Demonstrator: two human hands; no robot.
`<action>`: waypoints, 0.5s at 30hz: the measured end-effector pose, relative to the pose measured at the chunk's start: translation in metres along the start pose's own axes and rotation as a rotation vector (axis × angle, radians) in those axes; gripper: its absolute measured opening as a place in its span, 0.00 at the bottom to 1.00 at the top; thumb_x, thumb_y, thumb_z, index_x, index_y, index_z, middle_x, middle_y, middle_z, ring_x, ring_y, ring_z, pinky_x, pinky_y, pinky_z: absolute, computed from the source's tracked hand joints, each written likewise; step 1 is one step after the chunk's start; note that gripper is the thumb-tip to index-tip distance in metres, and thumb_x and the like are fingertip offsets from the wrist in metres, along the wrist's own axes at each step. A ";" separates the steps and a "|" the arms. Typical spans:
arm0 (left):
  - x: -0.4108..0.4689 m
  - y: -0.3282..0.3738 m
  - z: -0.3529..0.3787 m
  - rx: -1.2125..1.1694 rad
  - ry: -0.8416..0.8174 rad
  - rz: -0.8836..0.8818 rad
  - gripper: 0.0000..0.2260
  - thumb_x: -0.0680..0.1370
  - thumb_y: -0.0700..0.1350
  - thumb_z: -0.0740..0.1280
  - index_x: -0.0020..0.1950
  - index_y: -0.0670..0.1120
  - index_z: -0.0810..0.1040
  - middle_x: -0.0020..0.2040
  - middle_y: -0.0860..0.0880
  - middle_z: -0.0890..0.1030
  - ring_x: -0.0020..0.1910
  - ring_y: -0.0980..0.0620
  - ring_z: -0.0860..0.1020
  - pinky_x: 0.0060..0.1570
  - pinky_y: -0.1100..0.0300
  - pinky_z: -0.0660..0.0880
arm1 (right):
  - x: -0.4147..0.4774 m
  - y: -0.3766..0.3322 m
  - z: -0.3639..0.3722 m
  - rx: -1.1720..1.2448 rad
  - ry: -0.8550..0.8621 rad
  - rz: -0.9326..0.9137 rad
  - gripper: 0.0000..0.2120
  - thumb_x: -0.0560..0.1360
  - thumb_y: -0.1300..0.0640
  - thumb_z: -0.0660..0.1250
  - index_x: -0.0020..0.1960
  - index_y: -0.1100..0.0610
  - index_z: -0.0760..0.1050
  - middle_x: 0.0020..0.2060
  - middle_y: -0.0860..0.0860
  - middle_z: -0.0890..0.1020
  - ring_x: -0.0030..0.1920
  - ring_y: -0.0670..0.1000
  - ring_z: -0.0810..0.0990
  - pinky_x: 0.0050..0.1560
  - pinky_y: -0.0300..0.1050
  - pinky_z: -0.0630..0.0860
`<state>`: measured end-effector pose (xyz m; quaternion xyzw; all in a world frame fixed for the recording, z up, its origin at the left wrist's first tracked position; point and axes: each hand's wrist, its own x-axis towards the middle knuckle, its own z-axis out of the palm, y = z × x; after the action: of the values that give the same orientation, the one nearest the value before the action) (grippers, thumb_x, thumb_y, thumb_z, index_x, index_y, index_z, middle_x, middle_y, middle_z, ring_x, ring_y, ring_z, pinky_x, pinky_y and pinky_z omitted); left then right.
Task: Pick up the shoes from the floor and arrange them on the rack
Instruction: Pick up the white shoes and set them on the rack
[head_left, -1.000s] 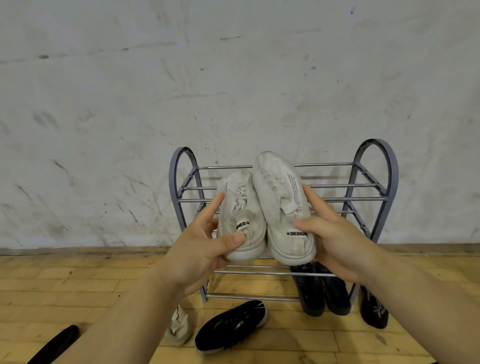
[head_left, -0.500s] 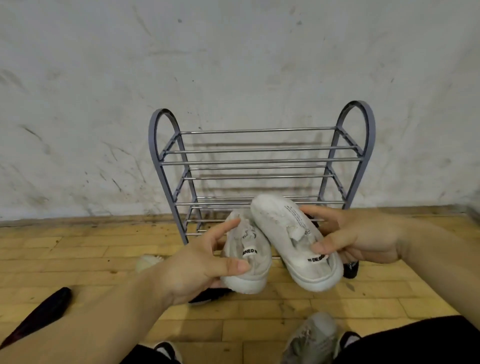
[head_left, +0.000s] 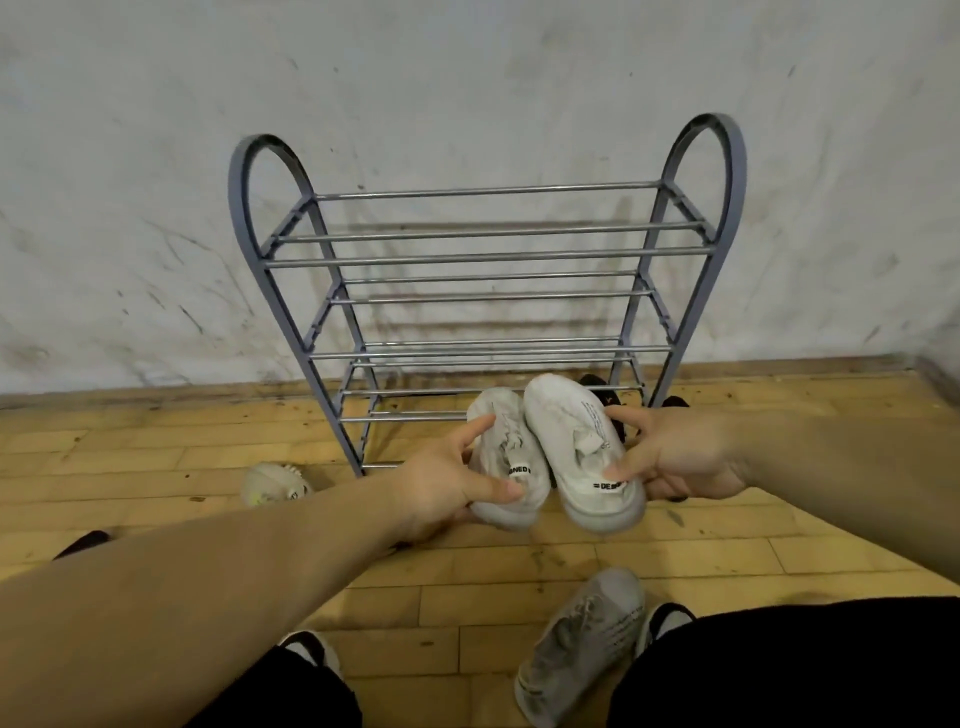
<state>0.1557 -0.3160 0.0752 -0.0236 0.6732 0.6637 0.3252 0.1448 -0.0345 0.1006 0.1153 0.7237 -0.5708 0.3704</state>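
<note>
Underfoot, a floor (head_left: 156, 467) of yellowish wooden planks meets a scuffed, whitish wall (head_left: 467, 78) along a low skirting. One grey metal rack (head_left: 488, 257) with arched ends stands on the floor against that wall. Two white shoes are held off the floor in front of the rack's lowest rails, toward its right end, side by side and touching, toes toward the wall. The left hand (head_left: 447, 488) grips the left white shoe (head_left: 506, 441) at the heel, thumb across the top and fingers (head_left: 475, 428) curled round its outer side. The right hand (head_left: 675, 457) grips the right white shoe (head_left: 566, 426) likewise, thumb at the heel tab, fingers clamped on its outer side. On the floor lie one pale shoe (head_left: 275, 486) just left of the rack's left foot, one black shoe (head_left: 83, 540) at the view's left edge, mostly cut off, and one grey sneaker (head_left: 582, 644) near the bottom edge. Dark shoes (head_left: 602, 389) show behind the held pair by the rack's right foot; how many, I cannot tell
</note>
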 end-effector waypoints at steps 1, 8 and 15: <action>0.012 -0.001 0.001 0.001 0.003 0.005 0.49 0.70 0.32 0.80 0.83 0.56 0.60 0.67 0.48 0.78 0.61 0.47 0.83 0.53 0.51 0.84 | 0.010 0.004 -0.008 0.010 0.006 -0.011 0.47 0.72 0.72 0.76 0.80 0.41 0.60 0.55 0.53 0.88 0.59 0.57 0.85 0.68 0.58 0.76; 0.123 -0.014 -0.008 0.028 0.051 0.078 0.53 0.67 0.32 0.82 0.83 0.56 0.59 0.68 0.56 0.77 0.64 0.52 0.81 0.66 0.48 0.78 | 0.093 0.033 -0.064 0.059 0.179 -0.138 0.51 0.71 0.71 0.77 0.82 0.39 0.56 0.70 0.51 0.76 0.64 0.56 0.80 0.64 0.59 0.79; 0.231 -0.016 -0.021 0.191 0.116 0.252 0.39 0.69 0.32 0.80 0.75 0.54 0.71 0.61 0.59 0.84 0.63 0.56 0.82 0.57 0.63 0.80 | 0.176 0.025 -0.098 -0.107 0.411 -0.302 0.38 0.76 0.62 0.75 0.78 0.41 0.63 0.63 0.43 0.78 0.69 0.49 0.75 0.64 0.48 0.76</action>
<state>-0.0274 -0.2446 -0.0494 0.0537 0.7484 0.6297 0.2010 -0.0033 0.0180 -0.0287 0.0998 0.8218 -0.5453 0.1318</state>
